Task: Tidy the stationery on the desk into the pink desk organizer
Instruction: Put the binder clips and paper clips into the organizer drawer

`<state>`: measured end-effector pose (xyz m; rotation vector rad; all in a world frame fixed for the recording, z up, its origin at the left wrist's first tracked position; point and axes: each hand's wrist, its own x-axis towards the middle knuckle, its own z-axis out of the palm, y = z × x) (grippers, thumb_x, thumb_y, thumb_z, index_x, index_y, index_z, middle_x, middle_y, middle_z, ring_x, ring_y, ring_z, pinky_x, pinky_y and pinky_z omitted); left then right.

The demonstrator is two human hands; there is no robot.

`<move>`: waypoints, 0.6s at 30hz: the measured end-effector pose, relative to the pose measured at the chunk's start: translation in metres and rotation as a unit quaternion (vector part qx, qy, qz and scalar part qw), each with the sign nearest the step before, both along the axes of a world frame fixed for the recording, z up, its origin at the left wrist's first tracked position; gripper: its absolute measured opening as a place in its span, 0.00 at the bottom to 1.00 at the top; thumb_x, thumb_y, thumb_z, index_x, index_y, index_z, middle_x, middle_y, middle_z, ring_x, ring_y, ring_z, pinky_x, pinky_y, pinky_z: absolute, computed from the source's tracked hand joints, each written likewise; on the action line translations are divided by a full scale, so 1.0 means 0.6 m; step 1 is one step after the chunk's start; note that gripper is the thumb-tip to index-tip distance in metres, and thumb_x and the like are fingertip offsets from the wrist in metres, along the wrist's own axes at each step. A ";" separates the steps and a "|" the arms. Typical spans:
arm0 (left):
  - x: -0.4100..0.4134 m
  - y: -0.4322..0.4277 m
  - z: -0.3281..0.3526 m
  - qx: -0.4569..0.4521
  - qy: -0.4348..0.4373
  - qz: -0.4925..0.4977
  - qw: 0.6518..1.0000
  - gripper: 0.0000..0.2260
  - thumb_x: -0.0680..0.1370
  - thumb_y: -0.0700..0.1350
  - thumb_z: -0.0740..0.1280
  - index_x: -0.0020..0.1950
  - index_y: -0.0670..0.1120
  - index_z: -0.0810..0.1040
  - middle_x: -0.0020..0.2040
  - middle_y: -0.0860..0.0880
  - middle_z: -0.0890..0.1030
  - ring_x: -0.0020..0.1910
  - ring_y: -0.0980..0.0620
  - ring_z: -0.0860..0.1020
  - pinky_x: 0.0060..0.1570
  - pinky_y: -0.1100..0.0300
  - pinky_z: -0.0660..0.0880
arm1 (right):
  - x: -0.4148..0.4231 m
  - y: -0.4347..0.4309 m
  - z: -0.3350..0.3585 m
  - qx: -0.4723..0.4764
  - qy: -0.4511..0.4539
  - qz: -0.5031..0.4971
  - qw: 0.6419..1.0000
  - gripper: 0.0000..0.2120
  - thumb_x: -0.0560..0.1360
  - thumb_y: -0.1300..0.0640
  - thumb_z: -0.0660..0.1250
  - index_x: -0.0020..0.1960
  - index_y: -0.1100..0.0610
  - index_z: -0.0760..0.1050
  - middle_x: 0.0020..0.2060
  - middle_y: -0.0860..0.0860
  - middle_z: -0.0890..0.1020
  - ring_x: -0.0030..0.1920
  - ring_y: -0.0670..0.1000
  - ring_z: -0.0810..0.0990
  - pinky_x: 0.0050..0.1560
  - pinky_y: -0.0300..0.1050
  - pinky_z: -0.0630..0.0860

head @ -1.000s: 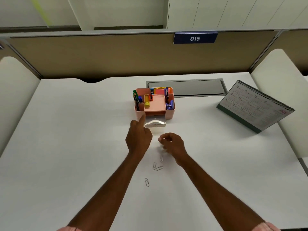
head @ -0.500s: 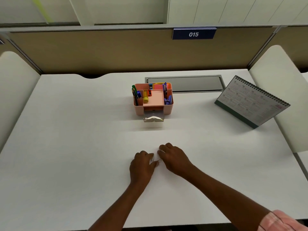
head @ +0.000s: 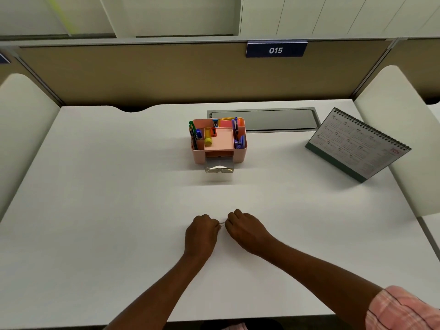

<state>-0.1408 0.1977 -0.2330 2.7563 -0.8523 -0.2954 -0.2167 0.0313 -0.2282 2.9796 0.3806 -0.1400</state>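
Knuckles up, the left hand [head: 202,231] and right hand [head: 245,228] rest curled on the white counter [head: 95,210], fingertips nearly meeting over a thin wire paper clip [head: 222,224]; which hand grips it cannot be told. Well beyond them, the pink desk organizer [head: 219,141] holds pens, a yellow tube and sticky notes, its clear drawer [head: 219,166] pulled open toward the hands.

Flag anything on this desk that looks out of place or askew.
The pink desk organizer's clear drawer is pulled out at the front. A thin wire paper clip shows between the left hand and right hand. Nothing looks spilled or damaged.
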 end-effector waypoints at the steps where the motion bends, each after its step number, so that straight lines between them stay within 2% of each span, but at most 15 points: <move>1: 0.001 0.000 0.000 0.004 -0.002 -0.006 1.000 0.13 0.83 0.51 0.62 0.42 0.51 0.81 0.41 0.51 0.79 0.43 0.50 0.78 0.36 0.57 0.73 | 0.001 0.001 0.004 -0.010 0.003 0.004 1.000 0.10 0.66 0.68 0.69 0.38 0.55 0.74 0.35 0.51 0.75 0.35 0.52 0.75 0.28 0.44 0.72; 5: 0.003 -0.004 0.001 0.018 0.006 -0.017 1.000 0.13 0.84 0.47 0.59 0.45 0.48 0.80 0.44 0.49 0.79 0.44 0.49 0.78 0.37 0.57 0.73 | 0.004 0.007 0.010 -0.048 0.005 0.020 0.999 0.11 0.63 0.69 0.70 0.34 0.55 0.74 0.32 0.51 0.74 0.32 0.51 0.73 0.24 0.43 0.68; 9: 0.002 -0.007 0.002 0.033 0.024 -0.015 0.999 0.12 0.84 0.44 0.58 0.46 0.46 0.80 0.46 0.48 0.79 0.45 0.49 0.79 0.41 0.55 0.77 | 0.006 0.011 0.005 -0.085 -0.010 0.054 0.995 0.09 0.68 0.68 0.68 0.36 0.55 0.74 0.32 0.50 0.74 0.33 0.51 0.73 0.26 0.43 0.69; 13: -0.004 -0.010 0.000 0.034 0.029 -0.015 0.999 0.11 0.83 0.42 0.60 0.46 0.46 0.80 0.46 0.48 0.78 0.45 0.49 0.78 0.37 0.57 0.72 | 0.006 0.009 0.006 -0.109 -0.016 0.066 0.992 0.14 0.74 0.70 0.57 0.37 0.55 0.75 0.32 0.50 0.74 0.33 0.51 0.73 0.27 0.43 0.70; 15: -0.009 -0.010 0.000 0.033 0.027 -0.014 0.999 0.10 0.82 0.41 0.61 0.47 0.47 0.81 0.46 0.49 0.77 0.45 0.50 0.77 0.36 0.59 0.67 | 0.005 0.009 0.009 -0.123 -0.014 0.059 0.991 0.17 0.73 0.70 0.54 0.36 0.55 0.74 0.31 0.49 0.74 0.32 0.50 0.72 0.27 0.42 0.68; 18: -0.014 -0.010 0.001 0.033 0.029 -0.016 0.999 0.09 0.80 0.38 0.61 0.48 0.47 0.80 0.46 0.49 0.77 0.46 0.50 0.76 0.37 0.59 0.66 | 0.009 0.014 0.014 -0.148 0.006 0.071 0.986 0.12 0.69 0.69 0.61 0.35 0.54 0.73 0.30 0.49 0.72 0.30 0.49 0.71 0.27 0.41 0.68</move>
